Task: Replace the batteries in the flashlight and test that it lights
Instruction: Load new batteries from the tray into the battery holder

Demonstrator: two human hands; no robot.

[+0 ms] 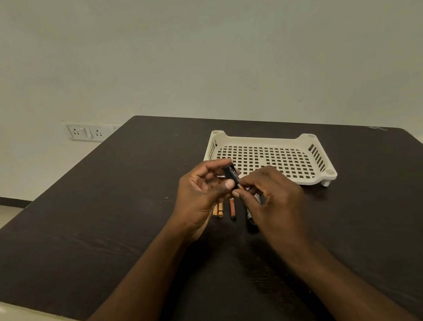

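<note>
Head view, looking forward and down at a dark wooden table (pixel 82 241). Both forearms reach in from the lower edge and meet above the middle of the tabletop, just in front of a white perforated tray (pixel 278 152).

The left hand (pixel 203 193) is raised, palm turned toward the right, fingers curled round a small black battery holder (pixel 229 173); the thumb presses against the holder's near side, and the index finger arches over its far end. The holder's long axis runs from upper left to lower right, tilted slightly toward the viewer.

The right hand (pixel 272 195) is held knuckles up, and its thumb and forefinger pinch the near end of a battery (pixel 239 185). The battery lies in line with the holder, its copper-coloured end pointing down and right toward the right hand, the black part lying against the holder. How deep it sits cannot be told.

On the table beneath the hands lie three loose batteries: two gold batteries (pixel 218 210) side by side and touching, and an orange battery (pixel 232 208) just to their right, all with long axes running roughly toward the viewer. A dark flashlight body (pixel 251 221), mostly hidden under the right hand, lies beside them.

A white wall socket panel (pixel 88 132) is mounted beyond the table's left corner.
</note>
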